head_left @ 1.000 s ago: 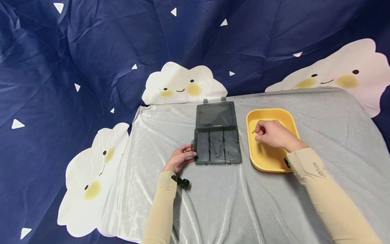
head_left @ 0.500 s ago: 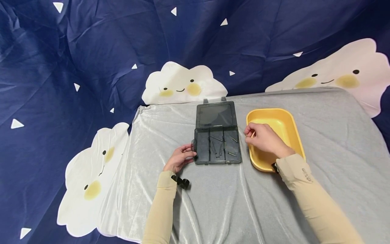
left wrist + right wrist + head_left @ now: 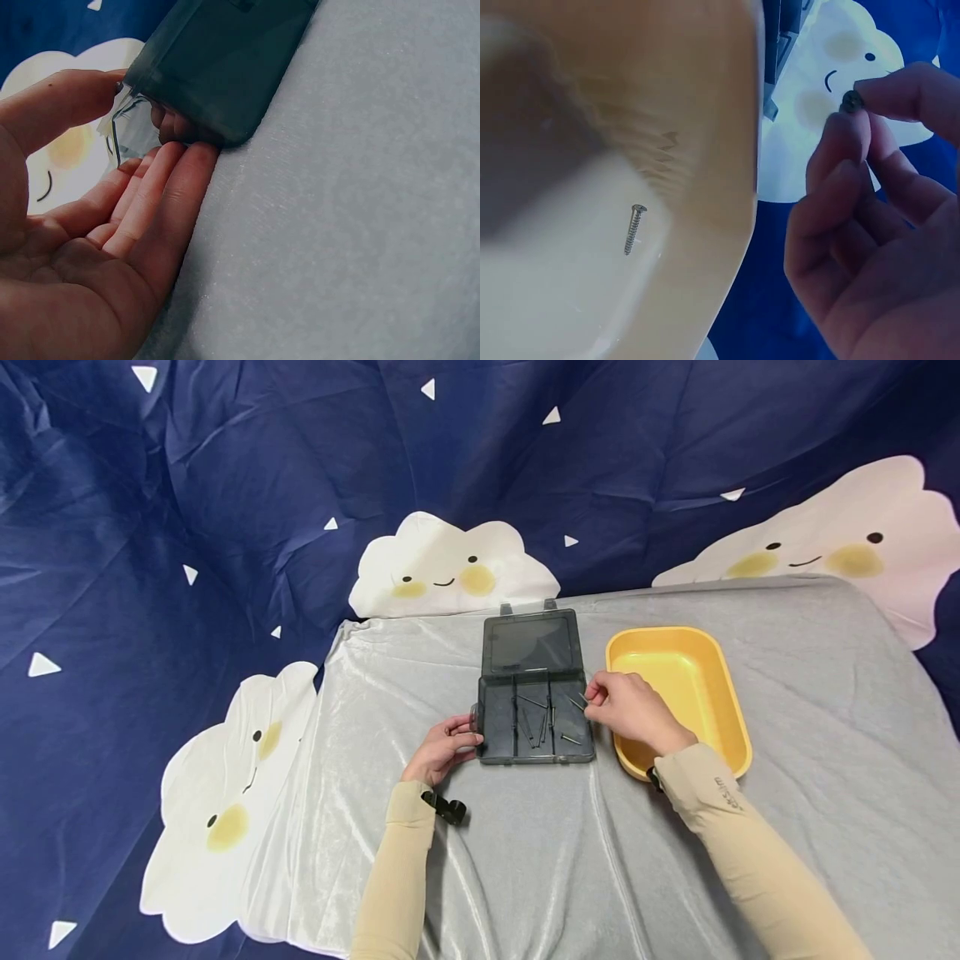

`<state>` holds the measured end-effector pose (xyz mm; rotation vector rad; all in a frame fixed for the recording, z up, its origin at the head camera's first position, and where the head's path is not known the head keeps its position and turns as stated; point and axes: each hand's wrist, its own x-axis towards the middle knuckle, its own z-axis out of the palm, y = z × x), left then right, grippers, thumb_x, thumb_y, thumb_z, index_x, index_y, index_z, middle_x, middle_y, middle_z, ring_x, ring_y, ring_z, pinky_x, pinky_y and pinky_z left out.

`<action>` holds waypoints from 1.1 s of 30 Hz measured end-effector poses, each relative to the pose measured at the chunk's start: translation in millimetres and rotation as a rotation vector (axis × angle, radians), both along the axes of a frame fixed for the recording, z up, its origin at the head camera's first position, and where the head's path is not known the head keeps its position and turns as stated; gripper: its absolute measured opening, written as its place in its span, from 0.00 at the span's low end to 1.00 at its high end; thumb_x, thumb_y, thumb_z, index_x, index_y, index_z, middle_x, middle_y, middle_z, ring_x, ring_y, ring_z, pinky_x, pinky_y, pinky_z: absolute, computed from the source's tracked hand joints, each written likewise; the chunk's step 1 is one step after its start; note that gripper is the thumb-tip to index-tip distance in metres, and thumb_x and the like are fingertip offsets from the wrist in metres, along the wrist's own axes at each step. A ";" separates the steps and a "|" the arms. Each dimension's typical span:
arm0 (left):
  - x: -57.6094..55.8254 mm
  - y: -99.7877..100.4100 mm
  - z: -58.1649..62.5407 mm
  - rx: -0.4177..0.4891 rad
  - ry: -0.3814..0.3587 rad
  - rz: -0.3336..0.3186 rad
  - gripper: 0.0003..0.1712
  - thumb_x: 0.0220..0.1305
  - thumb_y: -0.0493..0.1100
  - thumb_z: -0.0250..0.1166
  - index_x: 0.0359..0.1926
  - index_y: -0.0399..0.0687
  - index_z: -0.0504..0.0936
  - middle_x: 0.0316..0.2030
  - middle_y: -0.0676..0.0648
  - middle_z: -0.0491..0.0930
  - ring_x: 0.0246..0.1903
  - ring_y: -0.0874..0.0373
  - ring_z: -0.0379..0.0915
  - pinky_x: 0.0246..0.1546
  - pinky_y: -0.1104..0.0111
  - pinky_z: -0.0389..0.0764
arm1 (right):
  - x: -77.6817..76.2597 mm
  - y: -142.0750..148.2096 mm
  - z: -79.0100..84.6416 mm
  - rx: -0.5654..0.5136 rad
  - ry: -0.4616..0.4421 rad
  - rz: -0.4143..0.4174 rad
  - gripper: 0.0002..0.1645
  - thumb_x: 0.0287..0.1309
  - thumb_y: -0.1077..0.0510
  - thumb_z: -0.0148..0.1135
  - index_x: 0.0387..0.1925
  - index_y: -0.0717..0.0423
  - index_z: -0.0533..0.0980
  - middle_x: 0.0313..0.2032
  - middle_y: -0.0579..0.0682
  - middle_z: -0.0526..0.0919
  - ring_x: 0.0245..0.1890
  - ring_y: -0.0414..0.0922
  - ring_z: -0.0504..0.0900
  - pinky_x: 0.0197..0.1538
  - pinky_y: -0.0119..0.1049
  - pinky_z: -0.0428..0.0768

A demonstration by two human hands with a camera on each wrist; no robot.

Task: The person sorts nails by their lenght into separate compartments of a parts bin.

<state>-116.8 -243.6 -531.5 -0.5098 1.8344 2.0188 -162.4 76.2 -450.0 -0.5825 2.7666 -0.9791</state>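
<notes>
My left hand [image 3: 444, 749] grips the left edge of a dark translucent compartment box [image 3: 497, 722]. In the left wrist view, its thumb and fingers lie either side of the clear catch on the box's end wall [image 3: 217, 67]. The box lid [image 3: 532, 643] is folded back, away from me. Several screws lie in the middle and right compartments, including one screw [image 3: 572, 739] near the front. My right hand [image 3: 633, 708] is between the box's right edge and the yellow tray [image 3: 738, 718]. Thumb and forefinger pinch a screw [image 3: 853, 101], its head showing in the right wrist view.
One screw [image 3: 634, 229] lies on the tray floor, seen in the right wrist view. Grey velvety cloth [image 3: 525, 852] covers the table. Behind it hangs a navy curtain [image 3: 637, 443] with smiling clouds and white triangles.
My right hand has moved left with the pinched screw, from over the yellow tray to the box's right edge. My left hand and the box have stayed put.
</notes>
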 end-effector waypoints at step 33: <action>0.0 0.0 0.1 0.003 -0.003 -0.005 0.32 0.59 0.27 0.62 0.65 0.37 0.67 0.52 0.44 0.75 0.37 0.62 0.80 0.40 0.67 0.81 | -12.1 -4.7 2.6 0.136 0.038 0.102 0.09 0.53 0.60 0.62 0.38 0.56 0.79 0.36 0.50 0.83 0.39 0.50 0.80 0.43 0.50 0.77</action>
